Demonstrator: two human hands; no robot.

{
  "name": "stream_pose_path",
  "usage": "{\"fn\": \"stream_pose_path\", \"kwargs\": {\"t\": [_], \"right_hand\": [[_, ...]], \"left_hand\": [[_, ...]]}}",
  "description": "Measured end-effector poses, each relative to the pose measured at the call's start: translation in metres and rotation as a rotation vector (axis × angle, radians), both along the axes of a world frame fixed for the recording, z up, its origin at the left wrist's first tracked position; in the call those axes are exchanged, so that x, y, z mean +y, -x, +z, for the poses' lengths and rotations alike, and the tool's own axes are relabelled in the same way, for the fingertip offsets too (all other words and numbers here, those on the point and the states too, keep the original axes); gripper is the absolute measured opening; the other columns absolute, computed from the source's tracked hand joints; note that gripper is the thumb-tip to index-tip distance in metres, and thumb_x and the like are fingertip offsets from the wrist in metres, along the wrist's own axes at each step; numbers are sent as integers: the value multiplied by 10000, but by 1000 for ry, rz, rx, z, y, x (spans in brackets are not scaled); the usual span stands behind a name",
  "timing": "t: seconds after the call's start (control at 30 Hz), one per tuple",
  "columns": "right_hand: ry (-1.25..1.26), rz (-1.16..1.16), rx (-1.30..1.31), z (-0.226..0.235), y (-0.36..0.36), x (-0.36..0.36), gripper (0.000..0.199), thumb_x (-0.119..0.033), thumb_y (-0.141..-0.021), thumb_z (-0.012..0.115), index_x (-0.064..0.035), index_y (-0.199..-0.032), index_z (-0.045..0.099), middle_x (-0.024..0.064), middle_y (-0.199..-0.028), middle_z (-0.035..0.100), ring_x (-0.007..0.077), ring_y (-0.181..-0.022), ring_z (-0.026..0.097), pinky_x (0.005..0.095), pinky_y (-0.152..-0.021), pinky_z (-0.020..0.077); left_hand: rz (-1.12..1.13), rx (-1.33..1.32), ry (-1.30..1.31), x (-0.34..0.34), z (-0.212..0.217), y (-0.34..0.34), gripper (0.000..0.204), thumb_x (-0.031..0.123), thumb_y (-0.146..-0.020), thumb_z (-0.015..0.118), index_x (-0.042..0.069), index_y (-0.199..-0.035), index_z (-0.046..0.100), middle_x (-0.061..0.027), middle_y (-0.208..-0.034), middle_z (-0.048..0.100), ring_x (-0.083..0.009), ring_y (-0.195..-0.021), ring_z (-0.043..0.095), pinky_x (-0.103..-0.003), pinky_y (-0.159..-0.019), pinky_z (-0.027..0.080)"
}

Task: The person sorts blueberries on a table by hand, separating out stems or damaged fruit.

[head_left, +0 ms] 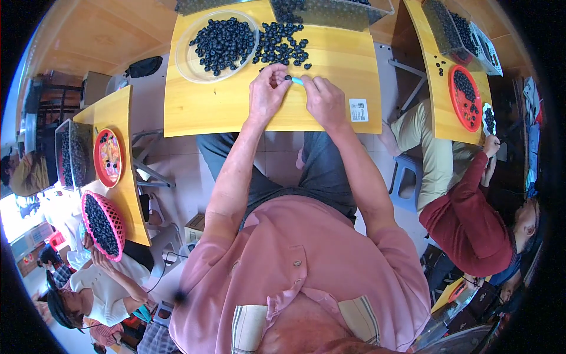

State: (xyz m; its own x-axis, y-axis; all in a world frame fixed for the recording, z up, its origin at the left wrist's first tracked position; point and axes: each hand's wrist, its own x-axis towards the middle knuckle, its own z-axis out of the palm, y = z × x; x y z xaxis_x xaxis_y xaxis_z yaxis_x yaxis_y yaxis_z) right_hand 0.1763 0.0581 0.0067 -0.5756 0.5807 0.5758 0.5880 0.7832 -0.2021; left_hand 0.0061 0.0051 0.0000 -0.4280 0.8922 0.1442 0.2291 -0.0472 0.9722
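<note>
Pinching a small dark berry between them, the left hand and right hand meet mid-worktop, right fingers also clasping a slim light-blue tool. It looks light, soft, easily crushed: fingertip hold. Smooth yellow worktop; loose berries by its far edge; crowded room.

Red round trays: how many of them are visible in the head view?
2. One red tray lies on the yellow table at the left; another red tray lies on the yellow table at the right. More may be hidden outside the view.
</note>
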Motion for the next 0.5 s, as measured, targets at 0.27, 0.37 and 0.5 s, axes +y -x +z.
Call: {"fn": "stream_pose_path", "kwargs": {"t": [0.27, 0.37, 0.5], "right_hand": [[64, -95, -7, -6, -2, 5, 268, -59, -848, 671, -84, -1113, 704, 76, -849, 616, 250, -824, 706, 407, -667, 588], [56, -88, 0, -4, -1, 4, 269, -55, -848, 668, -84, -1113, 705, 73, -841, 613, 249, -808, 701, 402, -661, 586], [51, -71, 3, 0, 0, 3, 265, -46, -843, 667, -86, -1102, 707, 67, -834, 611, 246, -792, 695, 397, -653, 581]], "left_hand": [[-21, -140, -31, -2, 2, -1, 339, -37, -902, 787, -20, -1221, 673, -13, -964, 706, -64, -863, 645, -221, -816, 557], [-2, -151, -37, -2, 2, 0, 320, -28, -901, 796, -20, -1202, 686, -16, -970, 708, -63, -861, 645, -221, -820, 560], [12, -163, -49, -1, 1, 1, 301, -12, -902, 805, -22, -1184, 700, -31, -983, 721, -71, -871, 659, -227, -819, 566]]}}
